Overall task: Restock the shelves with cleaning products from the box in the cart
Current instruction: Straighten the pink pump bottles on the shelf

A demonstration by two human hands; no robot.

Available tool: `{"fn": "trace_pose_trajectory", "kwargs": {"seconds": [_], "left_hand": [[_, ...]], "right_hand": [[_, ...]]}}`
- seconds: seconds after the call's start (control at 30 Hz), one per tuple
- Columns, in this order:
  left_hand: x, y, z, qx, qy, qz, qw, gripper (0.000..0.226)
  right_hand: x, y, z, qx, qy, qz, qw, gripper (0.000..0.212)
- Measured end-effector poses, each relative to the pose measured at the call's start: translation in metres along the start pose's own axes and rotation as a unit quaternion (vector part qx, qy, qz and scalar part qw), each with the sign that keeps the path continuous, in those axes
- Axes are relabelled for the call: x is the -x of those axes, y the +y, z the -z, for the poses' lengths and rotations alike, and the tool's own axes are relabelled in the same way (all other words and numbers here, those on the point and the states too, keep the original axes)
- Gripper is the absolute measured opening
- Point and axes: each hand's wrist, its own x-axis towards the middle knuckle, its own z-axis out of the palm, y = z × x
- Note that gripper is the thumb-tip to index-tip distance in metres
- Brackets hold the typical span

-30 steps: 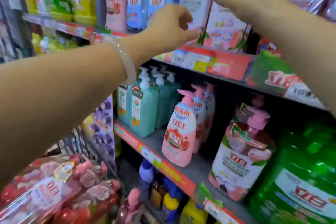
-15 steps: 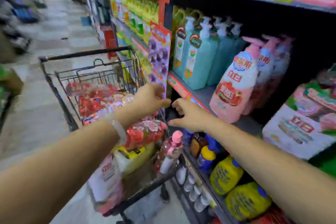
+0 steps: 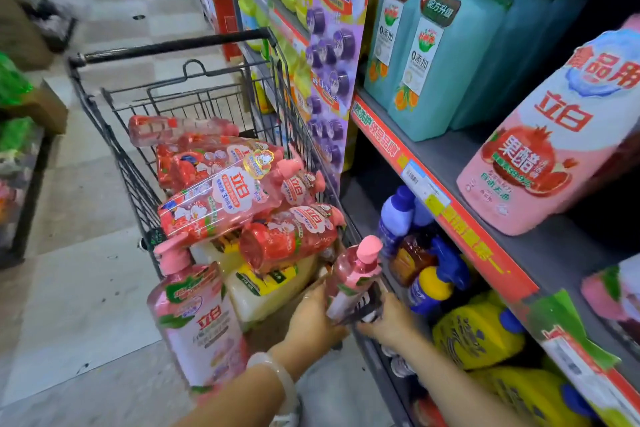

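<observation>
We see left hand [image 3: 313, 317] and right hand [image 3: 388, 321] both gripping small pink pump bottle [image 3: 351, 279], fingers curled round it, at near corner of cart [image 3: 114, 146], just beside lower shelf [image 3: 446, 208].

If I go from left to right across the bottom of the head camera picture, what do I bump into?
Big pink bottle → left hand → small pink-capped bottle held between both hands → right hand → yellow jugs on the bottom shelf → red shelf edge strip.

Pale tiled aisle floor [image 3: 86, 288] (scuffed)
</observation>
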Motion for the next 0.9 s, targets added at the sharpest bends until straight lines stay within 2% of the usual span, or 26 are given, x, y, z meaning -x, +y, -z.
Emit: {"fn": "trace_pose_trajectory", "kwargs": {"seconds": [0.07, 0.17, 0.23, 0.27, 0.37, 0.53, 0.63, 0.7, 0.83, 0.9], "left_hand": [[-0.017, -0.010, -0.016, 0.019, 0.011, 0.001, 1.000, 0.079], [-0.039, -0.019, -0.031, 0.032, 0.036, 0.023, 0.999, 0.086], [-0.053, -0.026, -0.038, 0.059, 0.059, 0.045, 0.996, 0.087], [-0.058, -0.029, -0.041, 0.072, 0.067, 0.058, 0.993, 0.087], [-0.067, -0.028, -0.043, 0.041, 0.087, 0.080, 0.992, 0.074], [-0.064, -0.029, -0.042, 0.078, 0.125, 0.066, 0.987, 0.056], [-0.055, -0.019, -0.034, 0.114, 0.139, 0.051, 0.982, 0.041], [-0.050, -0.010, -0.024, 0.137, 0.142, 0.030, 0.980, 0.041], [-0.041, 0.017, 0.014, 0.172, 0.098, 0.023, 0.980, 0.065], [-0.033, 0.036, 0.035, 0.251, 0.063, 0.042, 0.965, 0.064]], "right_hand": [[-0.018, 0.011, 0.001, -0.040, 0.042, -0.019, 0.998, 0.034], [-0.050, 0.024, 0.001, -0.079, 0.070, -0.005, 0.994, 0.082], [-0.078, 0.042, -0.006, -0.104, 0.054, 0.004, 0.993, 0.111], [-0.087, 0.045, -0.006, -0.119, 0.035, 0.015, 0.992, 0.111], [-0.094, 0.042, -0.006, -0.150, 0.009, 0.020, 0.989, 0.092], [-0.096, 0.044, -0.009, -0.208, -0.014, 0.053, 0.977, 0.092], [-0.090, 0.037, 0.003, -0.234, -0.022, 0.078, 0.969, 0.082], [-0.083, 0.030, 0.014, -0.256, -0.024, 0.096, 0.962, 0.075], [-0.062, 0.007, 0.042, -0.297, -0.022, 0.115, 0.948, 0.067], [-0.045, -0.010, 0.058, -0.316, -0.042, 0.137, 0.938, 0.061]]}}
